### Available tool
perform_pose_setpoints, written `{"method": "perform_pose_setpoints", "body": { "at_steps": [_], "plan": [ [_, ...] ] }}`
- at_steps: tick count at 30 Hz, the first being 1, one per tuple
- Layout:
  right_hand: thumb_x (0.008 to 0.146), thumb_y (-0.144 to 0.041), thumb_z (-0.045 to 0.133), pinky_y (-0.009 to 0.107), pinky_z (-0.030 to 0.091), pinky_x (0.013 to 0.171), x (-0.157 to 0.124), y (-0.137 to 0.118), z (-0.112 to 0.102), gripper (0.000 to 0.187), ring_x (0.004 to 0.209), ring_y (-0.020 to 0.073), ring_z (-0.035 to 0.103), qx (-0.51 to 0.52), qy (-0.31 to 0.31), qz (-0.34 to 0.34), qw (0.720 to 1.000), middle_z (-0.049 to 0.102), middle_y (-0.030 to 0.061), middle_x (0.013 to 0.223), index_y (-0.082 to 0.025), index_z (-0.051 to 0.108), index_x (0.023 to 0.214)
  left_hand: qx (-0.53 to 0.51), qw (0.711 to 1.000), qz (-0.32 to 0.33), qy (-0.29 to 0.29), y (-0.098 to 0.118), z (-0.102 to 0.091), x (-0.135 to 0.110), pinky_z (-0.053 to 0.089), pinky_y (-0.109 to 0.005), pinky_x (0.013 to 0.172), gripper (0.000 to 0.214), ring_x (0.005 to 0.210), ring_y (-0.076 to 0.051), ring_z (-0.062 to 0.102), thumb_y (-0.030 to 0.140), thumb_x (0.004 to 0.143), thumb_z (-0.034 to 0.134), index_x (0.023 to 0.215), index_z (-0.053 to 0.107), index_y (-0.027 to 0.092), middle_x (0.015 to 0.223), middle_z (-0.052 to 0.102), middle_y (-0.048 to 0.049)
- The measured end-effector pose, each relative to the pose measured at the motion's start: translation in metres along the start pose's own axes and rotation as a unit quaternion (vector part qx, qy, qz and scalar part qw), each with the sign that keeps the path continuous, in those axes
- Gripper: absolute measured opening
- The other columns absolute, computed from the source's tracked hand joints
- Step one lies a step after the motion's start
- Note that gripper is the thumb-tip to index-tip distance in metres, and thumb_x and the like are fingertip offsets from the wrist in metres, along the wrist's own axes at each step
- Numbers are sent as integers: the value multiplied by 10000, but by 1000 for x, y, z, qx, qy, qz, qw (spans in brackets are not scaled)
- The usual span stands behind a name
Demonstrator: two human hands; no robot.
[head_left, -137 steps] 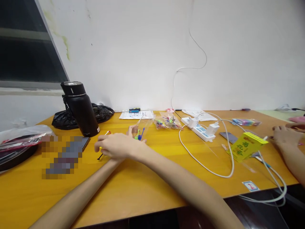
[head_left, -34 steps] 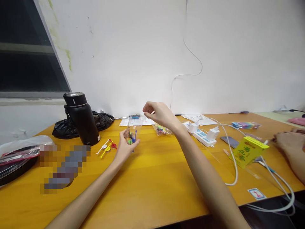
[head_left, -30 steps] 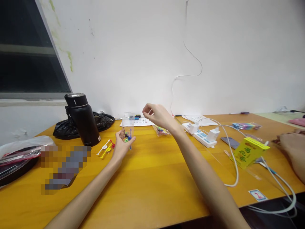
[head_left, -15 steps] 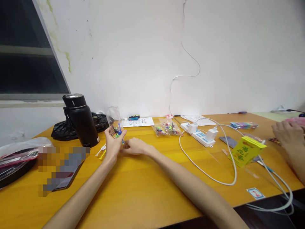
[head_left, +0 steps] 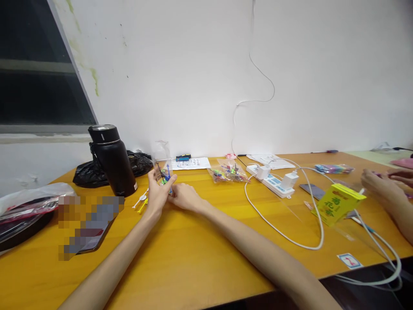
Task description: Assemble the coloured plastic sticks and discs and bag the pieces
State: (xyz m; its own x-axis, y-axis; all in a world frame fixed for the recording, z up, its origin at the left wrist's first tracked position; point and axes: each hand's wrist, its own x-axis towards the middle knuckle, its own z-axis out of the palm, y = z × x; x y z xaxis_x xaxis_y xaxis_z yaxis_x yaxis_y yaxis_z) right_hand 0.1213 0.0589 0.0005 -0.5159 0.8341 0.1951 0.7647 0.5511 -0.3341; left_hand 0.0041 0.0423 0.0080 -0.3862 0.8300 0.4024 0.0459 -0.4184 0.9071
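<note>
My left hand point(head_left: 157, 193) is closed around a clear plastic bag point(head_left: 161, 151) of small coloured plastic pieces, held upright over the table. A blue stick-like piece point(head_left: 168, 173) shows near my left thumb, with green and dark pieces beside it. Right against the bag's lower side, my right hand point(head_left: 187, 196) has its fingers curled together; what they pinch is hidden behind the hand. Loose white pieces point(head_left: 140, 200) and yellow pieces point(head_left: 142, 207) lie on the table just left of my left hand.
A black bottle point(head_left: 112, 161) stands left, by a black plastic bag point(head_left: 85, 174). Behind are a screwdriver point(head_left: 183, 158) and another bag of pieces point(head_left: 227, 172). On the right are a power strip point(head_left: 274, 184), looping white cable point(head_left: 284, 243), a yellow box point(head_left: 338, 204) and another person's hands point(head_left: 380, 185).
The view has shifted slightly. The bag sits a little lower in my left hand, and my right hand has come closer to it. The other person's hands have moved.
</note>
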Motion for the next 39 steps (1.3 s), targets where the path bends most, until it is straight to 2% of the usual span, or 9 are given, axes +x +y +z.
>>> {"method": "perform_pose_setpoints", "body": {
  "at_steps": [5, 8, 11, 15, 22, 25, 29, 32, 39],
  "plan": [
    [918, -268, 561, 240, 368, 644, 8, 23, -43, 188, 868, 209, 677, 0, 51, -16, 999, 747, 100, 956, -167, 716, 954, 2, 993, 39, -113, 3, 5, -9, 380, -395, 1124, 609, 1291, -236, 528, 311, 748, 785, 1252, 451, 235, 1354, 550, -103],
    [936, -231, 560, 217, 381, 660, 10, 41, -77, 208, 784, 156, 659, 30, 58, -50, 997, 749, 86, 891, -130, 741, 928, -1, 985, 69, -159, 6, 7, -16, 404, -365, 1095, 604, 1318, -231, 507, 321, 774, 766, 1277, 440, 247, 1392, 525, -104],
    [940, -244, 566, 207, 407, 662, 6, 57, -112, 241, 728, 135, 650, 70, 87, -57, 992, 748, 81, 838, -98, 758, 933, 36, 983, 68, -166, 6, 7, -19, 424, -348, 1056, 603, 1307, -231, 515, 321, 770, 769, 1270, 438, 260, 1394, 521, -96],
    [928, -327, 586, 225, 479, 721, -8, 66, -153, 289, 781, 149, 676, 161, 143, -69, 974, 752, 92, 872, -94, 754, 961, 138, 977, 67, -148, 0, 4, -21, 395, -402, 1055, 668, 1206, -254, 567, 318, 718, 807, 1283, 455, 264, 1260, 597, -83],
    [885, -345, 639, 289, 534, 802, -44, 52, -202, 269, 859, 166, 693, 204, 192, -63, 958, 749, 97, 948, -122, 745, 992, 176, 970, 83, -146, -9, 2, -22, 399, -392, 990, 624, 1135, -249, 564, 289, 703, 790, 1248, 490, 246, 1178, 605, -72],
    [876, -317, 649, 306, 546, 841, -55, 44, -214, 242, 903, 174, 701, 205, 176, -65, 961, 752, 91, 960, -136, 753, 997, 182, 970, 83, -140, -10, 2, -21, 382, -402, 1011, 623, 1156, -254, 547, 292, 694, 793, 1235, 486, 244, 1176, 594, -66],
    [848, -270, 676, 302, 554, 866, -58, 40, -215, 199, 920, 170, 706, 186, 94, -73, 975, 764, 74, 971, -159, 776, 980, 197, 965, 85, -151, -10, 2, -21, 389, -394, 1003, 627, 1161, -250, 546, 301, 718, 775, 1255, 456, 248, 1206, 583, -73],
    [846, -232, 669, 270, 552, 806, -56, 38, -212, 194, 884, 159, 707, 163, 49, -85, 982, 771, 63, 949, -166, 785, 987, 200, 963, 91, -156, -11, 2, -22, 391, -395, 1008, 625, 1161, -245, 545, 299, 728, 769, 1266, 455, 246, 1210, 580, -78],
    [856, -163, 626, 232, 517, 722, -58, 22, -211, 204, 816, 135, 699, 129, 49, -103, 985, 771, 48, 906, -155, 781, 989, 172, 971, 98, -137, -9, 2, -22, 389, -390, 1006, 618, 1155, -244, 541, 253, 677, 796, 1231, 521, 248, 1154, 593, -58]
  ]
}}
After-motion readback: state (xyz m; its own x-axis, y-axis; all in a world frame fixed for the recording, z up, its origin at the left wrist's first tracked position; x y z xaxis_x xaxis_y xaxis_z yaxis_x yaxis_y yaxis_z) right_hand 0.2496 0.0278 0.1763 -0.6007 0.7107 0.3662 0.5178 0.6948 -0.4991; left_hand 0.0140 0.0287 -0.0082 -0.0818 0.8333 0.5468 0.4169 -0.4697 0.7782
